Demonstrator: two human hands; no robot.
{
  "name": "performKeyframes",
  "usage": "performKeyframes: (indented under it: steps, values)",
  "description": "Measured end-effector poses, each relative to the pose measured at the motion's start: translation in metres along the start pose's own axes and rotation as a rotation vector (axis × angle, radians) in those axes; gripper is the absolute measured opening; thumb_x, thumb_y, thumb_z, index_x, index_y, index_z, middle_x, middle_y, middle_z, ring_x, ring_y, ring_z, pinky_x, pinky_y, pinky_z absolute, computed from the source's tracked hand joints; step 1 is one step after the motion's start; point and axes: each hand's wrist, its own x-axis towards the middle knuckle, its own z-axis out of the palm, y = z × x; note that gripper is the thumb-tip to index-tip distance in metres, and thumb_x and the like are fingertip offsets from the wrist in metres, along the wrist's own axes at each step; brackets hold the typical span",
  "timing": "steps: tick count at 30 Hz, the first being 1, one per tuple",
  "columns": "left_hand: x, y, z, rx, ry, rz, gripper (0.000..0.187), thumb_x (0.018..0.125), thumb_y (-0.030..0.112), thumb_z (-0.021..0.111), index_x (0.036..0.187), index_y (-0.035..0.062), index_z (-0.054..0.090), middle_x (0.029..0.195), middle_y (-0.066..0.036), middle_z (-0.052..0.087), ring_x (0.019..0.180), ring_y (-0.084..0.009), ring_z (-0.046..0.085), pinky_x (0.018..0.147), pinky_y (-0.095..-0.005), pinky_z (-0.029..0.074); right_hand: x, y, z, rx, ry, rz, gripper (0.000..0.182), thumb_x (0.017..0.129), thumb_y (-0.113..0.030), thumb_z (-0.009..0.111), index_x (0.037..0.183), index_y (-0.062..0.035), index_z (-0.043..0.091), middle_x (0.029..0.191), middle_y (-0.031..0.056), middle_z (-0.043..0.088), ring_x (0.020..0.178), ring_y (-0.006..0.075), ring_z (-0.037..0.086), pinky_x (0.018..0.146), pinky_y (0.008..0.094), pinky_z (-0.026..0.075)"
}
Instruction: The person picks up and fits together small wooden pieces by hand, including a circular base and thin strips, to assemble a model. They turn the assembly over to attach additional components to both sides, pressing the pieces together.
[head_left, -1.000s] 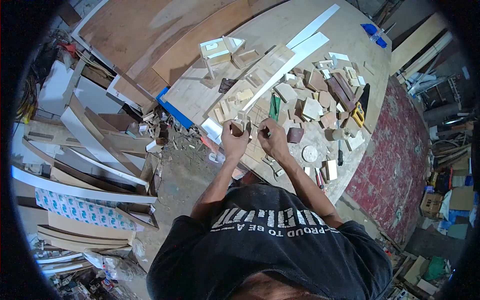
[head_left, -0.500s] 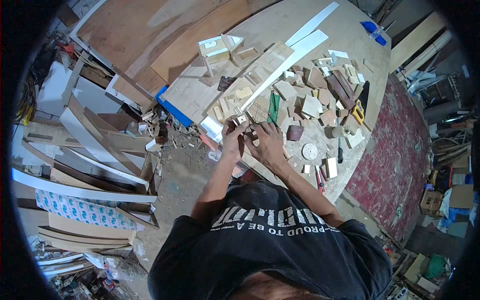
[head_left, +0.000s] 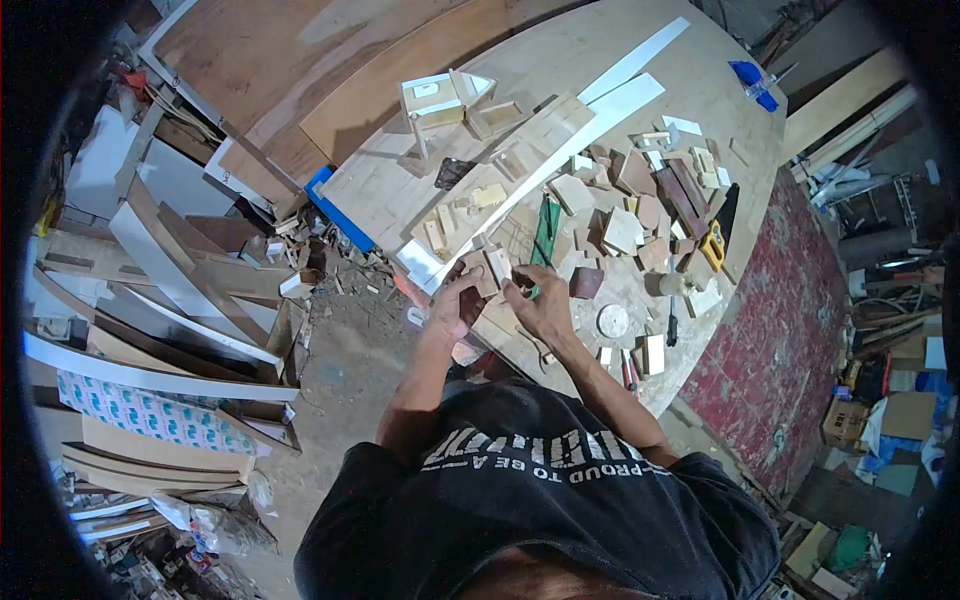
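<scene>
While my left hand (head_left: 456,302) clamps the small wooden block (head_left: 498,263) above the table (head_left: 380,200), my right hand (head_left: 543,310) meets it (whether gripping, I can't tell); I'd expect it light, stiff, best pinched by 2 opposite sides.

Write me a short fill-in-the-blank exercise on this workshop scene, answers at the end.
1. Between the left hand and right hand is a small block made of ____.
2. The handsaw has a ____ handle.
3. The T-shirt bears the words "PROUD TO ____ A".
4. The red floor lies to the person's ____.

Missing words: wood; yellow; BE; right.
</scene>
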Motion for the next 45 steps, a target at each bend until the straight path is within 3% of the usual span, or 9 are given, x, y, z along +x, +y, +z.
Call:
performKeyframes:
  steps: [7, 13, 18, 24, 30, 32, 37, 40, 45]
  values:
    - [0.008, 0.018, -0.007, -0.114, 0.1, 0.101, 0.046, 0.089, 0.013, 0.065, 0.133, 0.0096, 0.052, 0.127, -0.007, 0.059, 0.121, -0.026, 0.054, 0.103, -0.0462, 0.04, 0.101, 0.064, -0.019, 0.155, -0.067, 0.335, 0.026, 0.09, -0.021, 0.065, 0.096, 0.0044, 0.068, 0.08, 0.0032, 0.066, 0.073, 0.0098, 0.057, 0.065, 0.0282, 0.046]
    - [0.011, 0.029, -0.043, -0.006, 0.065, 0.272, 0.052, 0.088, 0.01, 0.066, 0.136, 0.0048, 0.048, 0.132, -0.008, 0.057, 0.125, -0.0247, 0.053, 0.106, -0.0442, 0.041, 0.235, 0.169, 0.02, -0.442, -0.022, -0.07, 0.021, 0.078, -0.023, 0.069, 0.086, -0.003, 0.07, 0.076, 0.0223, 0.067, 0.068, 0.0358, 0.067, 0.064, 0.0419, 0.054]
    - [-0.011, 0.037, -0.052, -0.001, 0.238, 0.256, 0.049, 0.084, 0.003, 0.067, 0.129, 0.0023, 0.051, 0.122, -0.011, 0.061, 0.112, -0.0248, 0.061, 0.098, -0.0414, 0.05, 0.295, 0.18, 0.045, -0.866, -0.339, 0.062, 0.033, 0.083, -0.033, 0.056, 0.103, -0.009, 0.068, 0.105, 0.0141, 0.069, 0.108, 0.0304, 0.061, 0.094, 0.0555, 0.041]
    - [-0.018, 0.031, -0.057, 0.014, 0.259, 0.14, 0.051, 0.084, 0.005, 0.068, 0.132, 0.0033, 0.05, 0.124, -0.009, 0.06, 0.114, -0.0231, 0.06, 0.099, -0.0402, 0.048, 0.29, 0.182, 0.042, -0.815, -0.183, -0.105, 0.029, 0.084, -0.028, 0.061, 0.102, -0.0057, 0.068, 0.101, 0.0157, 0.069, 0.101, 0.032, 0.063, 0.092, 0.0514, 0.045]
    - [0.031, 0.027, -0.034, -0.005, 0.12, 0.216, 0.05, 0.089, 0.006, 0.065, 0.135, 0.0022, 0.047, 0.133, -0.011, 0.056, 0.126, -0.0266, 0.052, 0.108, -0.0443, 0.041, 0.203, 0.176, -0.027, -0.268, 0.339, -0.101, 0.027, 0.086, -0.019, 0.067, 0.105, 0.0003, 0.07, 0.088, 0.0192, 0.069, 0.083, 0.0334, 0.067, 0.077, 0.0398, 0.051]
    - [0.057, 0.028, -0.033, 0.03, 0.137, 0.183, 0.051, 0.089, 0.006, 0.065, 0.136, 0.001, 0.047, 0.133, -0.012, 0.056, 0.126, -0.0268, 0.052, 0.109, -0.044, 0.04, 0.139, 0.181, -0.046, -0.209, 0.271, 0.096, 0.023, 0.087, -0.017, 0.065, 0.101, 0.0011, 0.069, 0.087, 0.0225, 0.066, 0.082, 0.0404, 0.064, 0.074, 0.0449, 0.05]
    - [0.119, 0.038, -0.015, 0.127, 0.175, 0.165, 0.054, 0.087, 0.004, 0.068, 0.135, -0.0025, 0.045, 0.131, -0.014, 0.056, 0.123, -0.0262, 0.053, 0.11, -0.0409, 0.04, -0.036, 0.164, -0.074, -0.169, 0.147, 0.496, 0.026, 0.09, -0.018, 0.066, 0.102, 0.0042, 0.069, 0.097, 0.0231, 0.071, 0.095, 0.03, 0.069, 0.083, 0.0366, 0.051]
    - [0.147, 0.048, -0.004, 0.059, 0.101, 0.029, 0.053, 0.08, 0.001, 0.075, 0.128, 0.0026, 0.054, 0.12, -0.007, 0.061, 0.113, -0.0205, 0.058, 0.101, -0.0344, 0.045, -0.11, 0.157, -0.082, -0.14, 0.11, 0.572, 0.027, 0.09, -0.02, 0.065, 0.102, 0.0033, 0.07, 0.088, 0.0197, 0.071, 0.08, 0.0251, 0.069, 0.078, 0.0344, 0.052]
    - [0.211, 0.07, 0.024, 0.513, 0.012, 0.165, 0.054, 0.077, 0.0, 0.077, 0.125, 0.0027, 0.054, 0.119, -0.006, 0.061, 0.111, -0.0178, 0.058, 0.098, -0.0314, 0.045, -0.15, 0.156, -0.103, -0.233, 0.132, 0.581, 0.026, 0.09, -0.018, 0.063, 0.102, 0.0034, 0.07, 0.091, 0.0197, 0.071, 0.09, 0.0317, 0.068, 0.086, 0.0371, 0.05]
